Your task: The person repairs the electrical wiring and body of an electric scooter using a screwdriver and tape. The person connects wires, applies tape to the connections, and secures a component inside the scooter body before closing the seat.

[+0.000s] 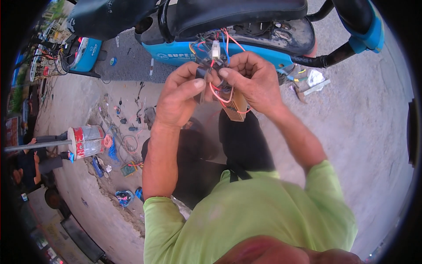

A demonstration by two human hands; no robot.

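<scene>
In front of my knees, both hands are raised close together at the side of a blue and black scooter. My left hand pinches a dark strip, possibly tape, beside a bundle of thin wires. Fingers of my right hand are closed on the red and pink wires of the same bundle. A white plug connector sits on the wires just above my fingertips. Below my right hand hangs a brown finned metal box with wires running past it. My fingers hide the exact gripping points.
Above my hands is the scooter's black seat, with a tube frame at right. On the ground at left stand a red and white drum, a coil of wire, tools and scattered parts. A white scrap lies at right. Another person sits far left.
</scene>
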